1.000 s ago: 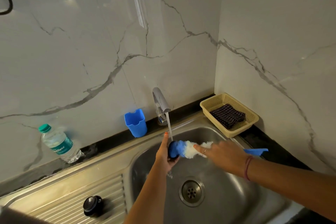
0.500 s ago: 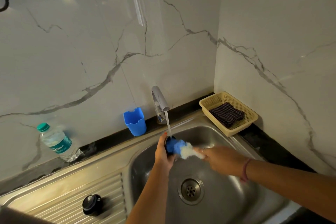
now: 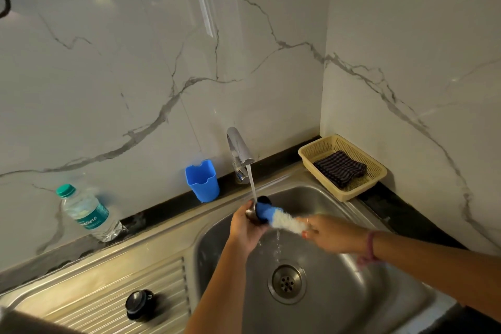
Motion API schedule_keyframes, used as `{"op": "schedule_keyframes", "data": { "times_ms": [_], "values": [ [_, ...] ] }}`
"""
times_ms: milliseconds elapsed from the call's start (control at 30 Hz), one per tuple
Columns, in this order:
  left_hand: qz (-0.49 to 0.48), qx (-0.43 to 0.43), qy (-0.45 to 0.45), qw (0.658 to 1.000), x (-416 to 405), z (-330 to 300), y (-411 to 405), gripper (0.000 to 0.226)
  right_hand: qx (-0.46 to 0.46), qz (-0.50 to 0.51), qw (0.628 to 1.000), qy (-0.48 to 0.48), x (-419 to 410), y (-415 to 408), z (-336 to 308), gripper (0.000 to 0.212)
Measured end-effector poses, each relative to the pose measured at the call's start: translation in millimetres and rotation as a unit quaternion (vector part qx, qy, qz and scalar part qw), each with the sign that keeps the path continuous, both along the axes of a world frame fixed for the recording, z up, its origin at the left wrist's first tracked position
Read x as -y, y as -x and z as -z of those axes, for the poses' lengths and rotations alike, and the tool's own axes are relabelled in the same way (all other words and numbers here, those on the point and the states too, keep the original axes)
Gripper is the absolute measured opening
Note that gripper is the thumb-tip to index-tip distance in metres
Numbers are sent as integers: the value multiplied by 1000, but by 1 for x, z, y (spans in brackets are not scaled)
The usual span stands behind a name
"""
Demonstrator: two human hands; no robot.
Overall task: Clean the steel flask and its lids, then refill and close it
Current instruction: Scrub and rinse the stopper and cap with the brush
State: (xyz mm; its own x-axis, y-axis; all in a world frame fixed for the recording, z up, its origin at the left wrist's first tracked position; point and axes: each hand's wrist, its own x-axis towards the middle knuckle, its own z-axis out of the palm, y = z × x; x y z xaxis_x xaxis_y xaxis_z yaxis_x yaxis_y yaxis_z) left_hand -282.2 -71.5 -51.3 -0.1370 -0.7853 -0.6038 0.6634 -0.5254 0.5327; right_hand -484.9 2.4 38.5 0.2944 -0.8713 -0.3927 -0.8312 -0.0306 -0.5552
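The left hand [image 3: 247, 228] curls around a small steel lid [image 3: 253, 214] and holds it under the running water of the tap [image 3: 238, 150], over the sink [image 3: 320, 198]. The lid sits at the fingertips, at 12 o'clock from the palm. The right hand [image 3: 329, 234] grips the bottle brush [image 3: 279, 218]; its blue and white head touches the lid, at 9 o'clock from this hand. A black lid [image 3: 138, 304] lies on the drainboard, at 7 o'clock from the left hand. A blue cup [image 3: 202, 180] stands behind, at 11 o'clock, a water bottle [image 3: 86, 214] at 9 o'clock, and a basket [image 3: 375, 175] with a dark cloth [image 3: 340, 168] at 2 o'clock.
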Motion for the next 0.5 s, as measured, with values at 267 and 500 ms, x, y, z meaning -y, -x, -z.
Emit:
{"op": "schedule_keyframes", "data": {
  "times_ms": [267, 500],
  "values": [
    [-6, 41, -9, 999, -2, -7, 5, 39, -264, -207, 905, 263, 2, 11, 10, 64],
    [-22, 12, 15, 1000, -3, -6, 1, 46, 249, 147, 937, -195, 9, 0, 7, 43]
  ]
}}
